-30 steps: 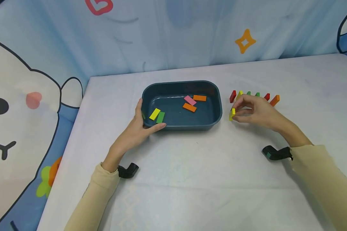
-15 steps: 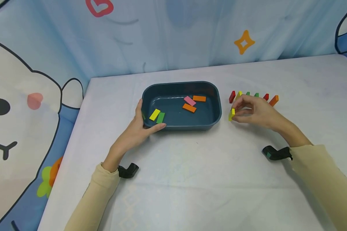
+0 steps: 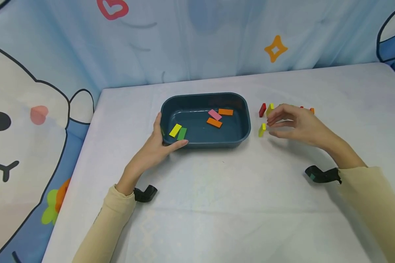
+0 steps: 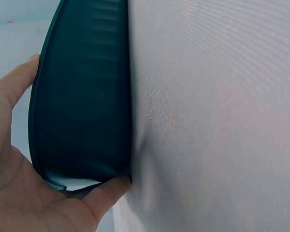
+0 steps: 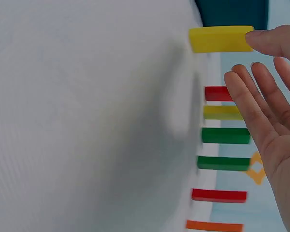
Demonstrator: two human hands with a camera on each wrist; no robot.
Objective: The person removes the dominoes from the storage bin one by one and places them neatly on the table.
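A dark teal bin [image 3: 240, 128] sits mid-table with a yellow block [image 3: 176, 130], a green one [image 3: 182, 133], a pink one [image 3: 215, 114] and two orange ones inside. My left hand [image 3: 161, 140] grips its near-left corner, thumb on the rim; the left wrist view shows the left hand [image 4: 24, 193] wrapped round the bin's wall [image 4: 82, 106]. My right hand [image 3: 276, 123] is open with straight fingers just right of a lone yellow block [image 3: 262, 129] standing on edge. In the right wrist view the thumb tip [image 5: 273, 41] reaches that yellow block [image 5: 220, 39].
A row of upright blocks [image 5: 224, 135] stands behind the right hand: red [image 3: 262, 109], yellow [image 3: 270, 108], two green, red, orange [image 3: 312, 110], partly hidden in the head view. A blue cartoon curtain [image 3: 197, 40] backs the white table [image 3: 224, 204].
My right hand has let go of the lone yellow block, straightened its fingers and drawn slightly up and right. The block stays standing. The left hand has not moved.
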